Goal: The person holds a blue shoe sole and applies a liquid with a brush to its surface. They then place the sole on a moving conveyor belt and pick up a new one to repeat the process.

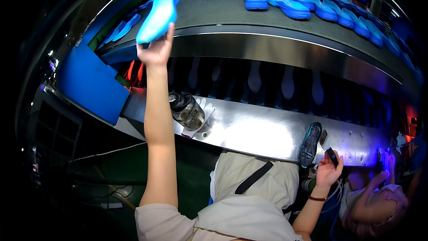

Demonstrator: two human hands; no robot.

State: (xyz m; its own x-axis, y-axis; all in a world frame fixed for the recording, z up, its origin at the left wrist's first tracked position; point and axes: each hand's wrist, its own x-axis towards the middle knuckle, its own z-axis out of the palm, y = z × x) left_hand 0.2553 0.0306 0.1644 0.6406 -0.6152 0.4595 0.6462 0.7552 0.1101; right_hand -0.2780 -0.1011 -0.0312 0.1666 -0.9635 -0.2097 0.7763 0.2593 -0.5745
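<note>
Blue sole [160,13]: was held aloft over the left part of the belt, its long axis tilted up and to the right.
Left grip [157,51]: was grasping the lower end of this sole, the arm outstretched.
Right grip [328,172]: was closed about a dark-handled tool [332,157], probably a brush, although it was too small in view for certainty; a beaded bracelet [318,198] encircled the wrist.
Dark sole [309,146]: lay on the tabletop, just left of the tool, its patterned face uppermost.
Tabletop [249,127]: was of bare, shiny metal and ran below the belt.
Bottle [189,115]: was on the left part of the tabletop, well apart from the dark sole.
Belt [214,20]: bore further blue soles [289,6], crowded mostly toward the right.
Blue panel [91,80]: flanked the belt at left.
Co-worker [376,203]: sat at lower right, under violet light.
</note>
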